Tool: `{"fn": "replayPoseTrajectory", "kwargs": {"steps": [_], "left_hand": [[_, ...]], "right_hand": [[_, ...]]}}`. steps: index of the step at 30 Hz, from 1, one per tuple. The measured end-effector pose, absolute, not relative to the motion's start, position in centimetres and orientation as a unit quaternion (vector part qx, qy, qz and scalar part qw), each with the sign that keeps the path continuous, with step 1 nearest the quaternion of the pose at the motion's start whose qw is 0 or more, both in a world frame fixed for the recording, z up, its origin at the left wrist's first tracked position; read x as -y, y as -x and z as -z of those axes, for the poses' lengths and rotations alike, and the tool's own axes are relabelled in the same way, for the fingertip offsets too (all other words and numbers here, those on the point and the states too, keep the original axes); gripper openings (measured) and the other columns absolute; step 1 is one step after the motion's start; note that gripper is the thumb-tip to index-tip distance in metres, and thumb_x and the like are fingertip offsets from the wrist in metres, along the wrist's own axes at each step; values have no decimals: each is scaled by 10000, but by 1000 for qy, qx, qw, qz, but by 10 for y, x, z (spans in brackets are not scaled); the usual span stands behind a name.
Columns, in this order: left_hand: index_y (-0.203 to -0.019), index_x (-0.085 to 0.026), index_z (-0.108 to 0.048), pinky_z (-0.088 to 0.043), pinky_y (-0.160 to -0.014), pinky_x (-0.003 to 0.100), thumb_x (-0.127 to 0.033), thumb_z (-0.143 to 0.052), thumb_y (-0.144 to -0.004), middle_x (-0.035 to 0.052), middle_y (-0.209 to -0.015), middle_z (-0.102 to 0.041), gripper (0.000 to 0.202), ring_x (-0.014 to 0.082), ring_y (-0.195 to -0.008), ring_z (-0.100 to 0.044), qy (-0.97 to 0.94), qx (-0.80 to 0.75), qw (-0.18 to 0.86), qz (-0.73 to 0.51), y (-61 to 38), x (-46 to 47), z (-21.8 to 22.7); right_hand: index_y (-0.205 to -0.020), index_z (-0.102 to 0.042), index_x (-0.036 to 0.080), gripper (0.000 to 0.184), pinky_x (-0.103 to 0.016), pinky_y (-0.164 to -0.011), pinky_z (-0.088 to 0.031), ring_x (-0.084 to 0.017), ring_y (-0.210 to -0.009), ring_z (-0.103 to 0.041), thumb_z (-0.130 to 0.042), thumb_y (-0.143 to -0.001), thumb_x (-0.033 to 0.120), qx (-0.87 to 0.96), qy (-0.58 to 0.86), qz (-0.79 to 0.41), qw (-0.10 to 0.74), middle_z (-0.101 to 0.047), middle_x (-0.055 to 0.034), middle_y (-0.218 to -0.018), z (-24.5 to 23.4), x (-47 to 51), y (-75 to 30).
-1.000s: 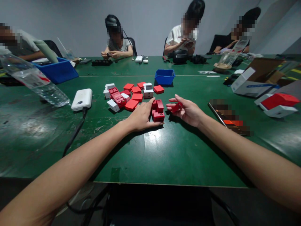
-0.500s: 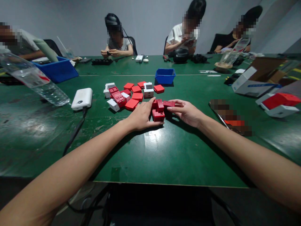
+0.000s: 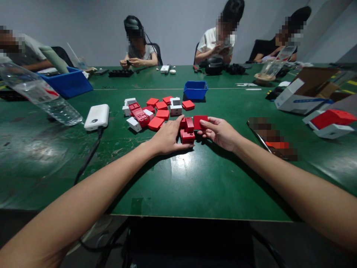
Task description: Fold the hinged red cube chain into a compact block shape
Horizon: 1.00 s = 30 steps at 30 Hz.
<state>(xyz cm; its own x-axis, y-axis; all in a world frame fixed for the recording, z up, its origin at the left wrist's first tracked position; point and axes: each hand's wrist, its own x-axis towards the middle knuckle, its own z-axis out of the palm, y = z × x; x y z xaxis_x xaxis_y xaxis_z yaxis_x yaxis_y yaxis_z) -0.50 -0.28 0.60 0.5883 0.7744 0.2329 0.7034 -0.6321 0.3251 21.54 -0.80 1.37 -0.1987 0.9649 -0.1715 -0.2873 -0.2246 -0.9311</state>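
Several red blocks (image 3: 162, 114) crowd before the blue bin (image 3: 195, 90).

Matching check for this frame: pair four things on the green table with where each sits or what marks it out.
1 red tile
2 blue bin
3 white power bank
4 water bottle

A clear plastic, far left
B pinched in the right hand
C behind the pile of red and white blocks
D left of the pile, cable attached

Pairs: 1-B, 2-C, 3-D, 4-A

Scuffed green table (image 3: 195, 186), plain grey wall (image 3: 97, 22)
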Motion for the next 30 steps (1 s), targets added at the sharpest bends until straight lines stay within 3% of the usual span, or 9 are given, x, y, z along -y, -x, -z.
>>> {"fn": "replayPoseTrajectory", "kwargs": {"steps": [10, 17, 21, 27, 30], "left_hand": [[-1529, -98, -204, -397, -1063, 553, -661, -670, -758, 260, -1456, -471, 1063, 406, -1268, -520, -887, -414, 98, -179, 5, 3, -6], [-1526, -80, -209, -396, -1069, 551, -674, -658, -759, 268, -1452, -471, 1069, 408, -1266, -521, -887, -414, 96, -179, 5, 3, -6], [-1529, -101, -209, -399, -1067, 550, -687, -650, -756, 257, -1456, -472, 1066, 406, -1271, -520, -887, -416, 97, -175, 5, 4, -8], [-1529, -101, -208, -397, -1066, 554, -681, -657, -753, 258, -1451, -479, 1067, 409, -1281, -514, -886, -417, 100, -176, 5, 4, -7], [-1528, -99, -209, -394, -1065, 563, -674, -659, -753, 264, -1459, -469, 1065, 412, -1285, -511, -886, -415, 99, -179, 5, 3, -6]], "right_hand": [[-903, -629, 204, 322, -258, -676, -577, -137, -732, -709, -725, -665, 8, 419, 404, -637, 505, -745, -4, -863, -12, 8, -214], [-848, -622, 199, 317, -261, -718, -576, -133, -787, -682, -712, -623, -5, 412, 410, -632, 511, -728, -4, -892, -12, 7, -213], [-830, -641, 197, 321, -257, -714, -583, -145, -812, -670, -621, -600, -25, 394, 407, -645, 513, -722, -17, -906, -17, 9, -212], [-813, -692, 188, 154, -248, -708, -609, -154, -784, -666, -559, -756, 134, 357, 401, -680, 499, -711, -56, -894, -23, 12, -212], [-808, -694, 187, 101, -218, -702, -605, -130, -731, -660, -609, -798, 133, 372, 410, -666, 500, -706, -42, -850, -21, 10, -213]]}}
